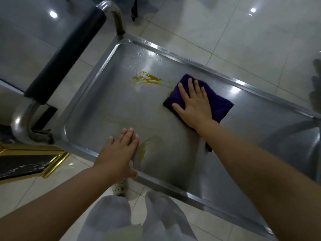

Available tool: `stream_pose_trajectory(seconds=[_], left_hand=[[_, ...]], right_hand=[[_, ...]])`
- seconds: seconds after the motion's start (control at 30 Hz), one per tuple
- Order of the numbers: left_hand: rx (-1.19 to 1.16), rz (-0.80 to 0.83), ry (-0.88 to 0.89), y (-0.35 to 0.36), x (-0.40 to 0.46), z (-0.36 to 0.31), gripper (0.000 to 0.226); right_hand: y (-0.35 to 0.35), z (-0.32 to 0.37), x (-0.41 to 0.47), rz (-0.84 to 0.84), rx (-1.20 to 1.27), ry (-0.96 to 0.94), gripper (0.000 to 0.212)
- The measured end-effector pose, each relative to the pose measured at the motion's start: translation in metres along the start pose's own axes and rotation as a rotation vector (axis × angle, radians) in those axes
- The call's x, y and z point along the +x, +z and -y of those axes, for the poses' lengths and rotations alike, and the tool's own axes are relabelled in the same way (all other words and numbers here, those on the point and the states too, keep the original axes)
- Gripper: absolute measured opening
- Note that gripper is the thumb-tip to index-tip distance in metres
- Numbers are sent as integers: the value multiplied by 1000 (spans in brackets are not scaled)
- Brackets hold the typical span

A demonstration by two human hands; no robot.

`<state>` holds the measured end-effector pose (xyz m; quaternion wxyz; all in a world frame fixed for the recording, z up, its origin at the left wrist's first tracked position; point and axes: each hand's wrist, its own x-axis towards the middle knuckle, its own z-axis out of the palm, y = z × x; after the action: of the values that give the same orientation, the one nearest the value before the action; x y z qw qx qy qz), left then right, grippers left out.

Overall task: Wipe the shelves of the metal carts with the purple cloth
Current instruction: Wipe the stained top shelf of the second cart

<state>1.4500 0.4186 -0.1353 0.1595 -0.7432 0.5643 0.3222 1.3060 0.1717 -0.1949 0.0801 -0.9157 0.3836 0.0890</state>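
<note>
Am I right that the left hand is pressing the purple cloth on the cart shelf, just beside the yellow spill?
Not quite: in the head view it is the right hand that presses the purple cloth on the cart shelf beside the yellow spill. The left hand rests flat near the shelf's front edge.

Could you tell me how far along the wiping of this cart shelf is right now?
Early to midway, I would judge. Done: the shelf looks clean on the right. In hand: the right hand presses the purple cloth flat beside the yellow spill, while the left hand rests on the near rim. Left: that spill, the fainter smear by the left hand, and the droplets near the handle.
</note>
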Motion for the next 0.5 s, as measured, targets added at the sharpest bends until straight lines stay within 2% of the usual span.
stream_pose_trajectory(seconds=[0.27, 0.37, 0.43, 0.5], left_hand=[[1, -52, 75, 9, -2, 12, 113], [-29, -4, 111, 8, -5, 19, 114], [-88, -36, 146, 6, -9, 20, 108], [-112, -189, 248, 4, -16, 11, 87]], right_hand=[[42, 120, -131, 5, 32, -69, 77], [36, 129, -149, 17, 115, -101, 72], [23, 123, -160, -72, 263, -1, 67], [14, 113, -178, -229, 300, 183, 60]])
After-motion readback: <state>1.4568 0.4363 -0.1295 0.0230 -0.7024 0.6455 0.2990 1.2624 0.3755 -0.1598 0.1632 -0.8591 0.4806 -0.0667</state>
